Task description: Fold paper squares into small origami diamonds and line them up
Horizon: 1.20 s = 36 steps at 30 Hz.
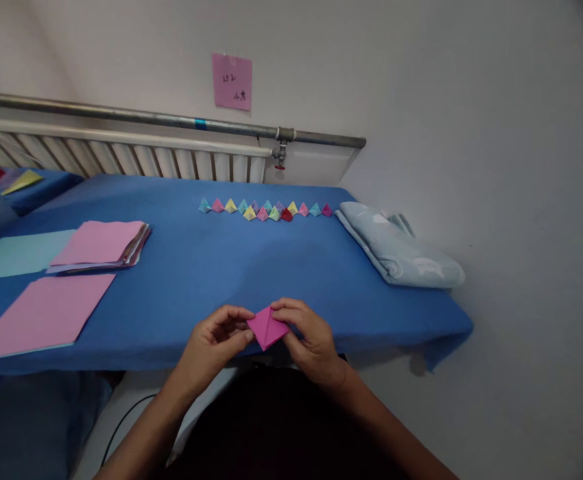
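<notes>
Between my two hands is a folded piece of bright pink origami paper [266, 328], diamond-shaped with a crease running down its middle. My left hand [217, 339] pinches its left corner between thumb and fingers. On the other side, my right hand [311, 339] grips the right corner, its fingertips lying over the upper edge and the thumb below. The paper is held above the front edge of the blue-covered table [181, 267]. Farther back lie small folded paper pieces [262, 213] in several colours, set close together in two rows.
At left lie a stack of coloured paper [99, 243], a light blue sheet [19, 255] and larger pink sheets [46, 313]. A folded pale blue blanket [401, 250] rests at right. Behind are a radiator [161, 160], a pipe [136, 117] and a pink note [232, 81] on the wall.
</notes>
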Each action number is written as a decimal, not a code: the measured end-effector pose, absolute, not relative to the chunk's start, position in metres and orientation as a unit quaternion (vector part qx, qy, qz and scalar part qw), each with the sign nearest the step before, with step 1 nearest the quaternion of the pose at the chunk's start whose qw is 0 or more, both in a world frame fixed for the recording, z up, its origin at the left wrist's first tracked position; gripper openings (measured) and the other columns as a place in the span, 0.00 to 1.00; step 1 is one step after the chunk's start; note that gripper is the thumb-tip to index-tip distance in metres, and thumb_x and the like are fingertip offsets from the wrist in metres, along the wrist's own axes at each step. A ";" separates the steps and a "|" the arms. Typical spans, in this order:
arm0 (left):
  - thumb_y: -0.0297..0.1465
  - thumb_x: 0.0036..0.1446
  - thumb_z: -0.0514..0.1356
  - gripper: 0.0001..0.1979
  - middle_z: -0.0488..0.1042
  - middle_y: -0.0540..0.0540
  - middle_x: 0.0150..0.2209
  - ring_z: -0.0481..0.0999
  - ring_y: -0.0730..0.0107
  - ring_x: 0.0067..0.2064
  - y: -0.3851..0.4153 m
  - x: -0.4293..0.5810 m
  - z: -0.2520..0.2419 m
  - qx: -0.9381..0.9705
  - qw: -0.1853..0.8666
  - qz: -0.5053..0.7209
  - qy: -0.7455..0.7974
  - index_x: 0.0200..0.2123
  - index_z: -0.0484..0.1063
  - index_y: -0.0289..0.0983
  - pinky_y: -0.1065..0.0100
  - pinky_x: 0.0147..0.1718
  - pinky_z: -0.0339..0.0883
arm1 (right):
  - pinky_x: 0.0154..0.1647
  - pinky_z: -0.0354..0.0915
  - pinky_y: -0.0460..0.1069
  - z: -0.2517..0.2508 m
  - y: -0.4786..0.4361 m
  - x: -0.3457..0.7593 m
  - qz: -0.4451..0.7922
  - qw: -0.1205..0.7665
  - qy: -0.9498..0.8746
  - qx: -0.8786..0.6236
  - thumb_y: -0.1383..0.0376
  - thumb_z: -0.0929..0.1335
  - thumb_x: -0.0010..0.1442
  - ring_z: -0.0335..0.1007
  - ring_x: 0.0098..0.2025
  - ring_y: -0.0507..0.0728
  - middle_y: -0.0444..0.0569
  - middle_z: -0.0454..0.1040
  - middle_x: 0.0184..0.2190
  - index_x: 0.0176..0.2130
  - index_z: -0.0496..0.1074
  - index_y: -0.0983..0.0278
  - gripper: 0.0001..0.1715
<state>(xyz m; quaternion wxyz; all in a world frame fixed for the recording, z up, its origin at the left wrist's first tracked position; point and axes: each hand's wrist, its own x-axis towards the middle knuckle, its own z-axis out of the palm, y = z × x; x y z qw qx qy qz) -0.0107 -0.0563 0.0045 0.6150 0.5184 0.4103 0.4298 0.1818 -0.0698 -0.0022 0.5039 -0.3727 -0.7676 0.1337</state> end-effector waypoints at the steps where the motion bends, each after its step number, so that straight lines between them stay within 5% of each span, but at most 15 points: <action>1: 0.33 0.45 0.66 0.11 0.77 0.49 0.32 0.75 0.70 0.35 -0.056 -0.010 0.003 0.512 0.614 0.436 0.413 0.35 0.74 0.38 0.67 0.38 0.69 | 0.49 0.67 0.52 -0.002 -0.070 0.181 0.129 0.504 -0.771 -0.369 0.75 0.63 0.60 0.70 0.48 0.55 0.50 0.71 0.45 0.46 0.68 0.58 0.18; 22: 0.24 0.56 0.59 0.09 0.76 0.52 0.39 0.74 0.75 0.43 -0.064 -0.015 -0.015 0.613 0.435 0.562 0.346 0.36 0.75 0.44 0.74 0.43 0.68 | 0.53 0.67 0.50 0.015 -0.090 0.176 0.070 0.511 -0.790 -0.330 0.81 0.62 0.54 0.67 0.52 0.55 0.53 0.67 0.49 0.49 0.67 0.62 0.25; 31: 0.30 0.55 0.60 0.05 0.75 0.47 0.39 0.74 0.68 0.43 -0.061 -0.011 -0.013 0.619 0.442 0.508 0.404 0.36 0.75 0.41 0.67 0.44 0.67 | 0.54 0.65 0.51 0.008 -0.078 0.173 0.146 0.512 -0.759 -0.376 0.78 0.62 0.56 0.67 0.52 0.55 0.51 0.70 0.48 0.47 0.70 0.60 0.23; 36: 0.34 0.53 0.58 0.11 0.75 0.48 0.32 0.75 0.69 0.34 -0.053 -0.003 -0.020 0.610 0.503 0.391 0.471 0.40 0.70 0.37 0.67 0.35 0.70 | 0.52 0.65 0.52 -0.008 -0.062 0.168 0.237 0.473 -0.719 -0.451 0.77 0.63 0.52 0.69 0.49 0.55 0.49 0.71 0.45 0.43 0.73 0.60 0.22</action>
